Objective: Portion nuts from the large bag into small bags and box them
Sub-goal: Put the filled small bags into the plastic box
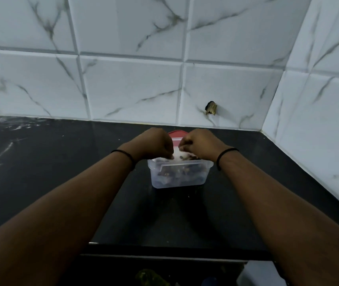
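a clear plastic box (178, 176) stands on the black countertop (61, 162), a little out from the white marble-look tiled wall (143, 83), and everything else is best placed from it. both hands meet just above the box's open top: the left hand (156, 144) over its left rim, the right hand (200, 144) over its right rim, knuckles nearly touching. the fingers of both are curled downward and seem to pinch the top edge of a small clear bag (177, 155) between them, though the fingertips are turned away, so the exact grip is hard to read. the hold looks meant to lower the bag in or press its mouth shut while the box walls keep it upright. dark nuts (182, 172) show through the box's near wall, apparently in bags already packed there. directly behind the box, partly hidden by the hands, lies a red lid (174, 134), probably set there to stay within reach for closing. the large bag is not in view. each wrist wears a thin black band (225, 156).
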